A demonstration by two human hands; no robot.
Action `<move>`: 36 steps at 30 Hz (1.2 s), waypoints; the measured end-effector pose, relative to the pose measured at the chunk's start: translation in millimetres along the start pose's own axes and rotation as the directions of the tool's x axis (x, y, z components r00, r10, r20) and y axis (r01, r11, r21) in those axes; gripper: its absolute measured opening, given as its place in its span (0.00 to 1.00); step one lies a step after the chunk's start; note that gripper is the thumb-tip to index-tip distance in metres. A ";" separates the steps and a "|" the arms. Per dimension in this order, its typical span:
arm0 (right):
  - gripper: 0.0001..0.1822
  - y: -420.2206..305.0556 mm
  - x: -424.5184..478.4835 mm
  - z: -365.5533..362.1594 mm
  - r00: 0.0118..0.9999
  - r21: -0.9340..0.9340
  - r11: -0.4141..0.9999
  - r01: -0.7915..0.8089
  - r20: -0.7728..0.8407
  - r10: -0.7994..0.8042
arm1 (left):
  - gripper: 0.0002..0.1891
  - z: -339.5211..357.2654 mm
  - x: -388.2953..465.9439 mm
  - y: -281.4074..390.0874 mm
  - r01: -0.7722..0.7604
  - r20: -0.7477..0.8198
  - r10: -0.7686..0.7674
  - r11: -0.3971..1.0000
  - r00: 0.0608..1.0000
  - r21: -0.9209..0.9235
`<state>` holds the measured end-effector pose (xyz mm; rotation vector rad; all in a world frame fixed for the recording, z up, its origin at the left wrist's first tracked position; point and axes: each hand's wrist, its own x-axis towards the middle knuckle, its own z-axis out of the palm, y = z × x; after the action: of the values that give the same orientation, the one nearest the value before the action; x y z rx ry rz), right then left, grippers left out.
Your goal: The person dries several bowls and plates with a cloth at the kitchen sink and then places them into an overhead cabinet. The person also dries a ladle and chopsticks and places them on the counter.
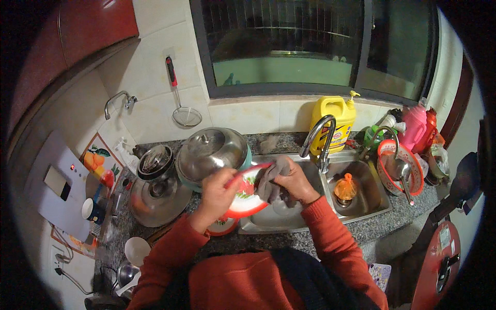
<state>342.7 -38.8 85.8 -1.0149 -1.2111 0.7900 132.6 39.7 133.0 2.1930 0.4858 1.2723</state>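
Observation:
A white plate with a red rim and a printed fruit or flower pattern [248,199] is held tilted above the left edge of the steel sink [263,224]. My left hand [218,193] grips its rim on the left side. A crumpled grey cloth [273,180] is in my right hand [296,182], pressed against the plate's right side. Some of the plate's rim is hidden by the cloth and fingers. Beneath my left wrist, another red-rimmed plate [223,226] lies on the granite counter, partly covered.
A large lidded steel pot [211,155] stands left of the sink, beside stacked bowls [155,162] and a wide lid [159,201]. Behind the faucet [329,135] is a yellow detergent jug [337,112]. An orange bag [345,188] sits in the right basin; a red-rimmed basin [418,166] stands right.

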 end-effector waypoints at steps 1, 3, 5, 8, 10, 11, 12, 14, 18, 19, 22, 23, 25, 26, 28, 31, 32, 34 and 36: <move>0.13 6.9 -1.8 8.6 0.990 0.218 0.971 -0.099 -0.075 0.118 | 0.07 0.3 2.4 -1.7 0.006 -0.081 -0.011 0.998 0.997 -0.057; 0.12 25.4 -11.0 36.9 0.915 0.625 0.749 -0.219 -0.135 0.380 | 0.07 3.3 7.7 -7.7 0.007 -0.237 -0.049 0.984 0.970 -0.176; 0.14 48.5 -19.1 55.2 0.905 0.811 0.527 -0.252 0.005 0.426 | 0.09 12.4 10.1 -6.2 -0.033 -0.328 -0.039 0.977 0.944 -0.212; 0.13 55.6 -18.7 88.8 0.889 0.932 0.236 -0.276 0.154 0.431 | 0.07 18.7 11.3 -0.9 -0.074 -0.392 0.054 0.997 0.918 -0.034; 0.13 34.2 -16.7 102.7 0.881 0.962 0.088 -0.260 0.199 0.429 | 0.06 23.6 9.7 -4.7 -0.049 -0.453 -0.016 0.990 0.891 -0.131; 0.13 37.8 -15.4 99.0 0.885 0.944 0.209 -0.253 0.139 0.443 | 0.05 26.6 9.0 -10.2 -0.038 -0.480 -0.053 0.983 0.876 -0.179; 0.13 43.6 -14.8 92.5 0.891 0.913 0.324 -0.248 0.083 0.447 | 0.09 24.3 4.6 -23.1 0.077 -0.435 -0.179 0.967 0.882 -0.242; 0.13 36.4 -15.8 68.6 0.938 0.751 0.610 -0.251 0.032 0.346 | 0.13 16.8 0.7 -40.2 0.112 -0.398 -0.145 0.988 0.906 -0.105; 0.15 27.5 -8.8 15.5 0.971 0.110 0.985 -0.131 -0.186 0.150 | 0.21 -3.7 5.8 -45.4 0.029 -0.072 -0.016 0.983 0.997 0.183; 0.16 25.5 -6.5 6.2 0.986 -0.188 0.976 -0.113 -0.143 0.087 | 0.21 -5.9 11.9 -40.1 -0.029 0.039 0.020 0.972 0.999 0.234; 0.16 1.8 -4.6 9.1 0.985 -0.602 0.782 0.162 0.047 -0.167 | 0.13 -3.6 11.2 -25.4 -0.365 0.417 0.187 0.840 0.890 0.401; 0.14 -5.7 -3.7 13.8 0.969 -0.692 0.683 0.235 0.114 -0.219 | 0.11 -0.4 8.0 -24.6 -0.429 0.527 0.173 0.802 0.832 0.415; 0.23 -8.9 -5.4 16.8 0.976 -0.648 0.731 0.214 0.114 -0.185 | 0.07 7.6 2.7 -29.8 -0.435 0.404 0.277 0.817 0.872 0.379; 0.23 -2.7 -5.7 15.5 0.980 -0.627 0.754 0.195 0.093 -0.176 | 0.07 7.9 0.8 -29.8 -0.413 0.355 0.289 0.842 0.889 0.348; 0.22 14.6 -8.8 9.5 0.995 -0.487 0.868 0.095 0.012 -0.102 | 0.07 10.1 -3.1 -28.6 -0.318 0.246 0.252 0.905 0.936 0.284; 0.22 45.6 -22.4 8.3 0.986 -0.021 0.991 -0.132 -0.105 0.129 | 0.07 9.9 -6.5 -29.6 -0.082 0.056 0.073 0.980 0.996 0.181; 0.22 54.0 -30.4 14.6 0.968 0.171 0.965 -0.197 -0.120 0.219 | 0.07 9.8 -6.1 -31.2 0.004 -0.015 -0.001 0.989 1.000 0.148; 0.26 50.1 -42.7 36.6 0.948 0.502 0.839 -0.211 -0.105 0.301 | 0.07 11.5 -10.3 -43.1 0.107 -0.107 -0.099 0.992 0.989 0.073; 0.22 60.9 -55.1 41.0 0.941 0.539 0.807 -0.241 -0.075 0.331 | 0.09 18.0 -10.2 -61.4 0.175 -0.265 -0.195 0.980 0.944 -0.098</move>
<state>293.5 -58.4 10.9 -0.7915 -0.6391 1.1743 141.3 77.0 80.8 1.8692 0.7238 1.4712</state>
